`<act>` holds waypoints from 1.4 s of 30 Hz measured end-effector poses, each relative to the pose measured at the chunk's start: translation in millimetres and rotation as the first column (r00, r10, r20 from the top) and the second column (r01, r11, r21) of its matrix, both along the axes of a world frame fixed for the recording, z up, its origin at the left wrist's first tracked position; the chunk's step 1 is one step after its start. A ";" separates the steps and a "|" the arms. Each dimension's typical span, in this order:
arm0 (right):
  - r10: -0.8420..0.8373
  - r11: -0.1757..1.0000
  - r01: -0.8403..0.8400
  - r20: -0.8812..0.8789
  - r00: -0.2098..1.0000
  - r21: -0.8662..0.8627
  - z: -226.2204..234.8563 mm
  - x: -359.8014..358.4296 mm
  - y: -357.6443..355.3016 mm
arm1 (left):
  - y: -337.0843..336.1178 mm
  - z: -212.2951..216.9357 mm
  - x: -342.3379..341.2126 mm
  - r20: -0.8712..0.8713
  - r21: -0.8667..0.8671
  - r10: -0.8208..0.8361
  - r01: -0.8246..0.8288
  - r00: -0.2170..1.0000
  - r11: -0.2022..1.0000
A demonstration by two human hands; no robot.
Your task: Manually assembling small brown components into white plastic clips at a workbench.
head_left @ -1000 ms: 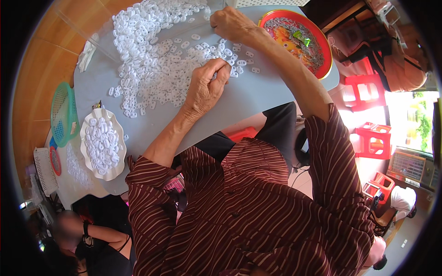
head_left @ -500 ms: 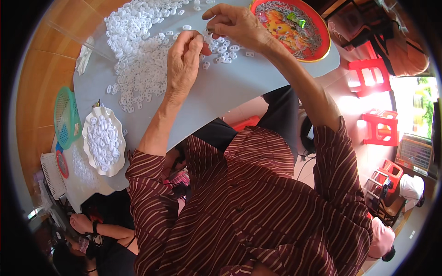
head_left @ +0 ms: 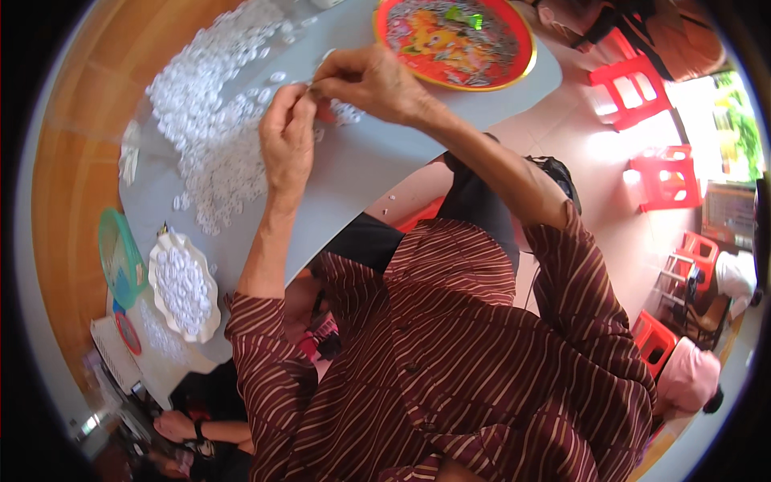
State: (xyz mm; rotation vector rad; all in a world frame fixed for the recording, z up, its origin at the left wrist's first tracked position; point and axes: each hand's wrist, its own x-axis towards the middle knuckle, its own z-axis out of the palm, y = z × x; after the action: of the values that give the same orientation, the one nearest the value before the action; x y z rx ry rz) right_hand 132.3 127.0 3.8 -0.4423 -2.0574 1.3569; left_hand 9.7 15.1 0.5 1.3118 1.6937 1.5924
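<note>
My left hand [head_left: 285,140] and my right hand [head_left: 376,80] meet fingertip to fingertip above a grey table [head_left: 377,173]. Between the pinched fingers sits a small white round piece [head_left: 312,87], which both hands grip. It is too small to make out in detail. Just left of and under my hands spreads a big heap of the same white pieces [head_left: 209,120]. A few loose ones lie by my right wrist. Both forearms reach up from a dark red striped shirt.
A round red tray [head_left: 514,48] with a colourful picture sits at the table's far right. A white scalloped dish [head_left: 210,321] filled with white pieces and a green basket [head_left: 116,253] stand at the near left. Red stools [head_left: 630,80] stand on the floor at right. Another person's arm [head_left: 201,430] shows at lower left.
My left hand has lifted off the heap and my right hand has come back from the far side; their fingertips now meet. The whole view has shifted slightly.
</note>
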 end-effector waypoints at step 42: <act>-0.181 0.718 -0.180 0.430 0.885 0.673 19.1 54.7 74.3 | -4.4 0.6 27.7 0.058 -0.085 -0.120 0.124 0.991 0.989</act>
State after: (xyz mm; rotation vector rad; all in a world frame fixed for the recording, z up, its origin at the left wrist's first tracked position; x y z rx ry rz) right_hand 187.0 201.3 22.9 -0.4471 -2.7683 0.3642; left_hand 37.5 10.7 1.1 1.2927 1.6013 1.4537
